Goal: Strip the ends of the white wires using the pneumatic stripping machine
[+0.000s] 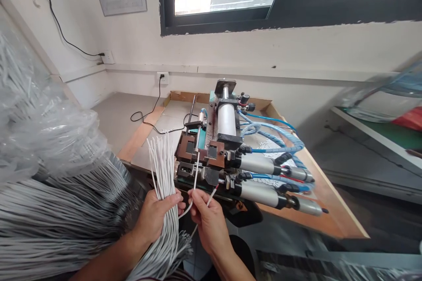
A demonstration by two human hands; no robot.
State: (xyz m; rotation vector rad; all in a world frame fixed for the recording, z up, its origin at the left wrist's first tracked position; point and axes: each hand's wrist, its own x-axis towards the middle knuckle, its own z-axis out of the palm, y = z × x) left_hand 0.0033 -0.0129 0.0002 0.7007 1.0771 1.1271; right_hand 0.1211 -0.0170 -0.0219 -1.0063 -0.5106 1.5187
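Observation:
My left hand (158, 210) is wrapped round a thick bundle of white cables (165, 171), whose cut ends point up and away from me. Just to its right, my right hand (206, 215) pinches a single white cable (195, 173) between thumb and fingers. The tip of that cable reaches the jaws of a pneumatic wire-stripping machine (201, 151). A second cable (212, 195) with a reddish end also sticks out from my right hand. Below the hands, the bundle hangs down towards my lap.
Large air cylinders (260, 195) with blue hoses (290, 142) extend to the machine's right. At the left hang many grey cables (59, 210) partly wrapped in clear plastic (59, 122). A black power cord (160, 92) runs to a wall socket. A shelf (372, 131) stands at the right.

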